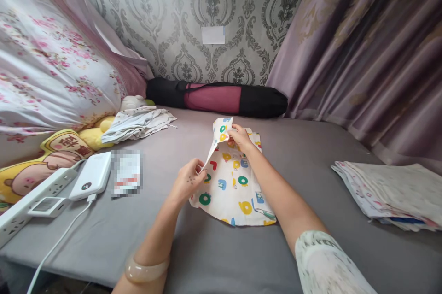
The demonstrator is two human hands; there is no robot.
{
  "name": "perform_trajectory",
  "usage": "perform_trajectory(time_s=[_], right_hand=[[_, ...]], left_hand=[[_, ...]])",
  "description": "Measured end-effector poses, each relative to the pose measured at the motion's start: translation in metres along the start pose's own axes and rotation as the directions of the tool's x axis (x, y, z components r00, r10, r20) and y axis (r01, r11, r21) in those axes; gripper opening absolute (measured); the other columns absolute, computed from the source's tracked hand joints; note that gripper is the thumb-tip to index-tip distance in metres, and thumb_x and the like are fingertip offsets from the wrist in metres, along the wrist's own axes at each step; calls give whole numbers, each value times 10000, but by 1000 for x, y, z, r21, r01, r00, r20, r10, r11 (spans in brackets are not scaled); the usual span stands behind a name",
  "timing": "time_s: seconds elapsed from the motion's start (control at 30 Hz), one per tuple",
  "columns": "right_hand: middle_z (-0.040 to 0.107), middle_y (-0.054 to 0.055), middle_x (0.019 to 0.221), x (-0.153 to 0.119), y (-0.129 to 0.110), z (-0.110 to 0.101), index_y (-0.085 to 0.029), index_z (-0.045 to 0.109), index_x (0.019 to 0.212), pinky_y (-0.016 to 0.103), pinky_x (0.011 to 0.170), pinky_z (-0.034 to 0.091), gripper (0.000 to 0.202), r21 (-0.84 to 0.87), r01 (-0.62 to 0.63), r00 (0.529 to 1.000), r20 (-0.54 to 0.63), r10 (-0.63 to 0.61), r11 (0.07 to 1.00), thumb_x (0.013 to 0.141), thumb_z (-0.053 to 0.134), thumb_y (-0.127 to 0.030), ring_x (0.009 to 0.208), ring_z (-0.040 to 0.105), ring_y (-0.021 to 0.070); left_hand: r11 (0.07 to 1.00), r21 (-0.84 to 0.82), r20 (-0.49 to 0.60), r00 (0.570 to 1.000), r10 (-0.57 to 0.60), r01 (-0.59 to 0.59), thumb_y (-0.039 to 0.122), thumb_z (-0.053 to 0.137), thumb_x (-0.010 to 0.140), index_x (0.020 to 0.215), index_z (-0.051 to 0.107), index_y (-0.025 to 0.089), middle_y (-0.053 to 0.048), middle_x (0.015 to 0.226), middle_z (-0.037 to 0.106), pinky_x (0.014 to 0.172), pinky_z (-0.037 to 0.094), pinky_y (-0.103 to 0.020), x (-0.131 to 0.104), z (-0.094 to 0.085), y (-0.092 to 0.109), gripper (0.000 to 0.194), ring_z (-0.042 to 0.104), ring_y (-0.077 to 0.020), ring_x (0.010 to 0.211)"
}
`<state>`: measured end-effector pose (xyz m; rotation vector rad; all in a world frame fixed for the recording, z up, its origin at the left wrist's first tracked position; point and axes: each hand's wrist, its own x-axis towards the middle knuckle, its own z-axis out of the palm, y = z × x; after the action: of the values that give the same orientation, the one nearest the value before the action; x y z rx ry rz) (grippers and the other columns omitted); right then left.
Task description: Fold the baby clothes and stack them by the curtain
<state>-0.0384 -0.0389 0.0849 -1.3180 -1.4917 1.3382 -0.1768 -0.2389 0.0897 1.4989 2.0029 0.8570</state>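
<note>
A white cloth piece (226, 195) with a print of green, yellow, blue and red letters lies on the grey sheet in front of me; it looks like a small garment, but its exact kind cannot be made out. My left hand (188, 179) pinches its left edge. Farther up, my right hand (241, 137) has its fingers closed on the top part, which is lifted and folded over. Between the two hands the raised edge slants up to the right. The lower part rests flat, with a curved bottom hem.
At right lies a stack of folded cloths (390, 192). On the left are a crumpled cloth (138, 123), plush toys (65, 151), a white power bank (91, 174) with a cable, a power strip (37, 202) and a blurred packet (127, 172). A black-and-maroon long bag (214, 99) lies along the wall.
</note>
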Motion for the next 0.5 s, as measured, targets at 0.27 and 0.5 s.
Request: perform_trajectory(time_s=[0.27,0.5], right_hand=[[671,-12,646,-9,19,-24,-207,505,1328,242,558,535,541,-49,-27,1000,-10,26,998,792,544,-145,626,677,178],[617,-38,579,-16,32,-36,-158,538,1215,180,447,487,409,-128,-134,991,-19,132,983,813,604,-119,465,586,110]], left_hand=[[993,7,49,992,120,-121,433,481,845,948,620,209,-10,796,645,633,443,-272,-5,19,4,283,581,-154,678],[998,-62,119,992,29,-22,602,495,826,958,660,193,-36,801,685,638,449,-281,-6,17,12,460,632,-187,721]])
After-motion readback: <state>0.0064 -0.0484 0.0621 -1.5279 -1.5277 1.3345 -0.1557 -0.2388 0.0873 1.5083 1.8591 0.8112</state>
